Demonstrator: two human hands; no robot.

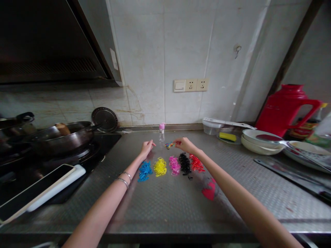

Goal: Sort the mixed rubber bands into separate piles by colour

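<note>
Five piles of small looped elastic bands lie in a row on the metal counter: blue (145, 171), yellow (160, 167), pink (174, 165), black (185, 164) and red (197, 163). Behind them sits a small mixed-colour heap of bands (169, 145). My right hand (185, 144) is at the right edge of this heap, fingers pinched together; what is between them is too small to make out. My left hand (147, 149) rests on the counter behind the blue pile, fingers curled in and seemingly holding nothing. Between the hands, farther back, stands a small clear bottle (161, 134) with a pink top.
On the left, a pan (62, 139) sits on the black stove, with a phone (36, 193) at its front edge. At right are a yellow sponge (227, 137), stacked bowls (258, 146), a knife (289, 175) and a red thermos jug (281, 110). A tiled wall closes off the back.
</note>
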